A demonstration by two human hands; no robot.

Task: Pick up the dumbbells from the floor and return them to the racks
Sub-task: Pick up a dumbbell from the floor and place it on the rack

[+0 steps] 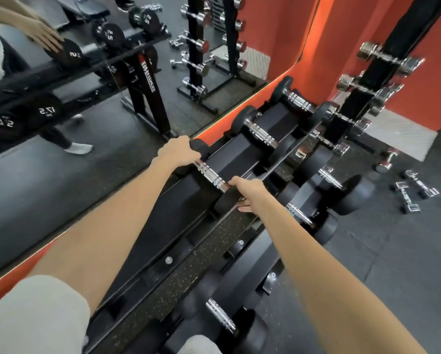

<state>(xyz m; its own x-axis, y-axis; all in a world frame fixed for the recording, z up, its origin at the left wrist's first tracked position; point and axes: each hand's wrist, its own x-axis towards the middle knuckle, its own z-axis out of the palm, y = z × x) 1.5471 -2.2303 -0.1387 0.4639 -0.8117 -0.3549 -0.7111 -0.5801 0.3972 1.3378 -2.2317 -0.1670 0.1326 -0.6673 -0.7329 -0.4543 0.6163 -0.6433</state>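
Observation:
A black dumbbell with a chrome handle (211,176) lies across the top tier of the black rack (239,159). My left hand (179,150) curls over its far black head by the mirror. My right hand (246,192) grips its near black head (225,204) at the rack's front rail. Two more black dumbbells (261,134) sit further along the same tier. Small chrome dumbbells (416,192) lie on the dark floor at the right.
A wall mirror (86,98) runs along the left behind the rack. Lower tiers hold more black dumbbells (329,176). A vertical stand (367,93) with chrome dumbbells rises at the upper right against the orange wall. Dark rubber floor (406,251) lies to the right.

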